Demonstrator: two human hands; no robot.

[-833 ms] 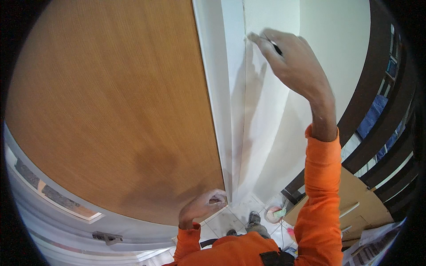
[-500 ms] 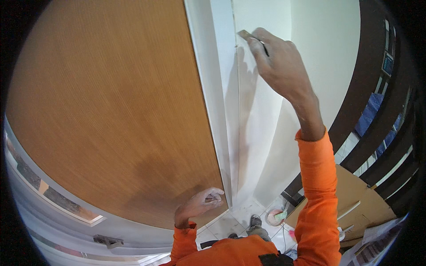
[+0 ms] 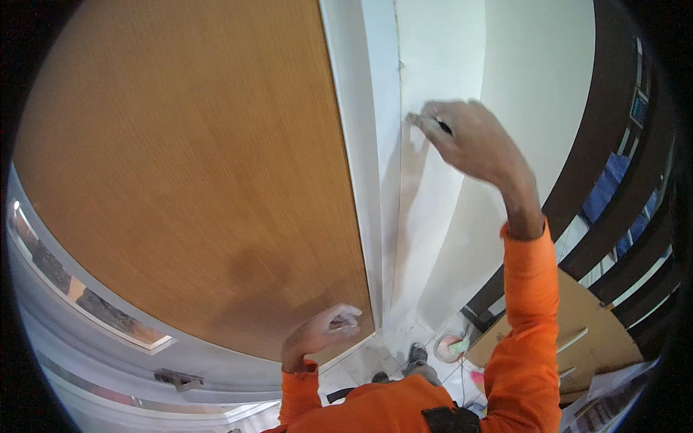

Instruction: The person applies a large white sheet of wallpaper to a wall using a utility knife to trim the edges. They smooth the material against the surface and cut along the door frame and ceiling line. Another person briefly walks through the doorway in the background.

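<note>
My right hand [image 3: 476, 144] is closed around a small putty knife [image 3: 413, 119], whose short blade shows beyond the fingertips and whose grip is mostly hidden. The blade is at the thin seam between the white door frame [image 3: 359, 108] and the white wall [image 3: 440, 72]. Lower down, my left hand [image 3: 328, 328], coated in pale dust, hovers before the bottom of the wood-grain door [image 3: 195, 159]. Its fingers are curled in toward the thumb; what they hold, if anything, cannot be made out.
Dark slats [image 3: 577, 173] curve along the right, with blue sheeting behind them. A brown board [image 3: 595, 325] leans at lower right. On the tiled floor by my feet sits a round pinkish container [image 3: 449, 349] with a pale green thing in it. A white ledge runs at lower left.
My right hand has come down along the seam with the putty knife. The left hand has barely moved and stays curled. The whole view has shifted slightly.
</note>
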